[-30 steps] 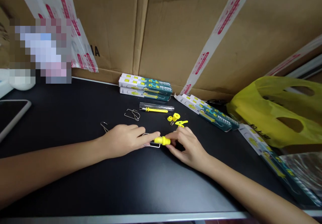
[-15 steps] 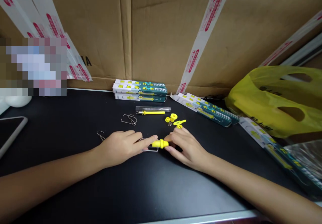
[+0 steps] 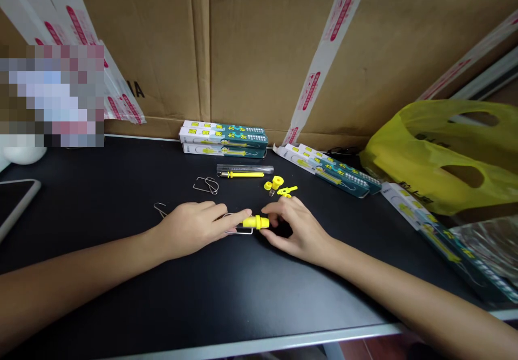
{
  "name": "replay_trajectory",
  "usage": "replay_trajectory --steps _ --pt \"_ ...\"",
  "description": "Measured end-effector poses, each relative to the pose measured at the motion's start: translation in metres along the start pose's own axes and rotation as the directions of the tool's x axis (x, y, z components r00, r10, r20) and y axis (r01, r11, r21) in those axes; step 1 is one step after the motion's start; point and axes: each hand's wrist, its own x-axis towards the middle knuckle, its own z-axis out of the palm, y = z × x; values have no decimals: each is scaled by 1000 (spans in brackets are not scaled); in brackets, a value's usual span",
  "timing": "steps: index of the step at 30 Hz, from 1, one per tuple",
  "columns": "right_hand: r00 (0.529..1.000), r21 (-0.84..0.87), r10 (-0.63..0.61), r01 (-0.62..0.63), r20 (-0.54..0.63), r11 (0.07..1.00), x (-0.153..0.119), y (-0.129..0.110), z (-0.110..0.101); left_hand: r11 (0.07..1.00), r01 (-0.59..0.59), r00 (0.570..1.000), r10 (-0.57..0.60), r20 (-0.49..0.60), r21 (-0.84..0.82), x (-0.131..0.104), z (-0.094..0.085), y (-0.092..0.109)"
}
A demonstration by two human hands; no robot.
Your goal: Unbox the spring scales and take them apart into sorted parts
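My left hand (image 3: 202,228) is closed on a tubular spring scale lying along its fingers. Only the yellow end cap (image 3: 256,222) sticks out past the index finger, pointing right. Beside the cap a bent wire frame (image 3: 245,232) shows under the same fingers. At the cap's right end is my right hand (image 3: 295,225), its thumb and index finger apart with a gap between them. Beyond that hand lie small yellow collars (image 3: 277,182), a slim yellow part (image 3: 288,190) and a small coil spring (image 3: 271,192). The scale's tube is mostly hidden by my left hand.
Past my hands are a clear tube (image 3: 245,169), a yellow rod (image 3: 246,175) and wire hooks (image 3: 206,185). Printed boxes (image 3: 222,140) stand along the cardboard, with more boxes (image 3: 327,168) to the right. A yellow bag (image 3: 404,155) sits far right; a phone-like device (image 3: 18,203) lies left.
My right thumb and index finger have spread and come off the yellow cap's end. My left hand keeps its hold. The whole view has shifted slightly.
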Motion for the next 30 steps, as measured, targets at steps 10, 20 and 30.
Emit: replay_trajectory --steps 10,20,30 --pt "992 -1 31 -31 123 1000 2 -1 -5 1000 5 1000 -5 11 2 0 1 0" --pt "999 19 -15 14 46 1000 0 2 -2 1000 10 1000 -10 9 -5 1 -2 0" --pt "999 61 2 -5 38 998 -2 2 -1 1000 14 1000 -14 7 -3 0 -1 0"
